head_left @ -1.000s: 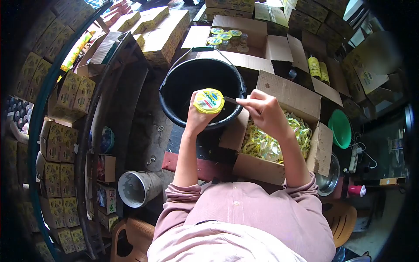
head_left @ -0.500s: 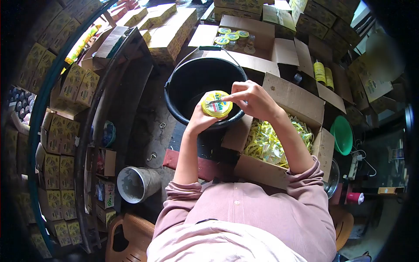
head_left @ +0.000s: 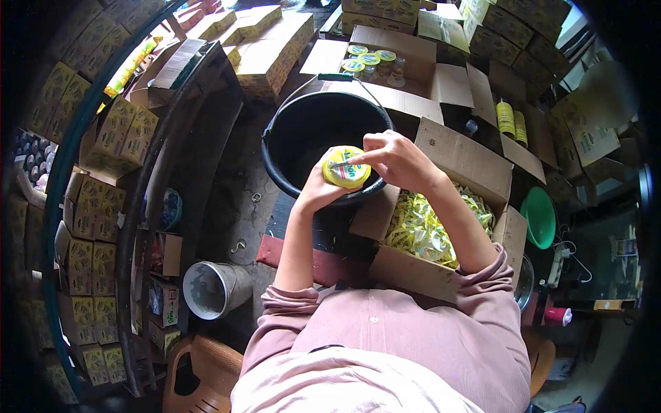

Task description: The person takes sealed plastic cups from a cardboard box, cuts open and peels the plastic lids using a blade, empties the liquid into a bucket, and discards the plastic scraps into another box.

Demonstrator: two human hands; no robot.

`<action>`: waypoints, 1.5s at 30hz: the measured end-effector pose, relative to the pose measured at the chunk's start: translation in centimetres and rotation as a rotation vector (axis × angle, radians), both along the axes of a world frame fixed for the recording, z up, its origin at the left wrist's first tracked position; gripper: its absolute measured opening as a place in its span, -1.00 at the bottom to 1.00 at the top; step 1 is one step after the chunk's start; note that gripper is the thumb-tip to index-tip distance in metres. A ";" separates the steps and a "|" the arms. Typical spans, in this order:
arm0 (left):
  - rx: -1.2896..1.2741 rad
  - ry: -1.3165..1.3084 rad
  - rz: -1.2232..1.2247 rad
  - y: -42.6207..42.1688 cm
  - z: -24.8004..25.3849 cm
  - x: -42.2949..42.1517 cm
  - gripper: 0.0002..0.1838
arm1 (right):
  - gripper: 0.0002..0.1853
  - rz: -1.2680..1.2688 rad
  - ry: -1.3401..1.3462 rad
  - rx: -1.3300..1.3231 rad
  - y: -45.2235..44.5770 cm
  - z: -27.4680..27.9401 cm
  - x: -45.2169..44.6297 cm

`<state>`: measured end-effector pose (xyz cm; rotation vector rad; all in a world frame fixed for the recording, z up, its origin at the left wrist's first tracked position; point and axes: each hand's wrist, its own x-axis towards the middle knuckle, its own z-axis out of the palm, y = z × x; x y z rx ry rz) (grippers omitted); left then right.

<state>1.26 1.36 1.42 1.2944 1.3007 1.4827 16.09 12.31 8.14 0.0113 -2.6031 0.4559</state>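
Over the near rim of a black bucket [head_left: 275, 168], my left hand [head_left: 319, 189] is wrapped round a jar [head_left: 346, 167] with a printed yellow lid. The lid faces up toward me. My right hand [head_left: 399, 160] is closed, with its index finger reaching onto the right part of the lid. A thin dark mark or shadow lies across the lid by the fingertip. Whether the curled fingers hold anything small is hidden. Below my right forearm stands an open carton [head_left: 468, 151] filled with yellow-green printed strips [head_left: 427, 230].
Behind the bucket, an open carton [head_left: 394, 43] holds several jars with yellow lids [head_left: 369, 59]. Stacks of yellow lids [head_left: 505, 118] stand to the right, near a green bowl [head_left: 538, 217]. A grey bucket [head_left: 234, 289] is at lower left, beside shelves of yellow boxes [head_left: 84, 265].
The jar has turned a little in my left hand, so the print on its lid sits at another angle. My right index finger has shifted slightly on the lid.
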 end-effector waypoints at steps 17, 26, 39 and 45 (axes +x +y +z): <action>0.014 0.015 -0.007 0.1 0.0 0.1 -0.44 | -0.72 -0.077 -0.143 0.169 -0.4 0.6 0.1; -0.011 0.024 -0.007 0.1 -0.3 0.1 -0.46 | -0.72 -0.058 -0.213 0.361 -0.8 0.2 -1.2; 0.055 0.292 0.111 1.7 -1.3 -0.8 -0.45 | -0.72 -0.327 -0.015 0.028 1.7 1.1 6.2; -0.310 0.971 0.154 4.4 0.8 -2.4 -0.31 | -0.70 -0.577 0.228 -0.296 -2.1 -2.6 9.8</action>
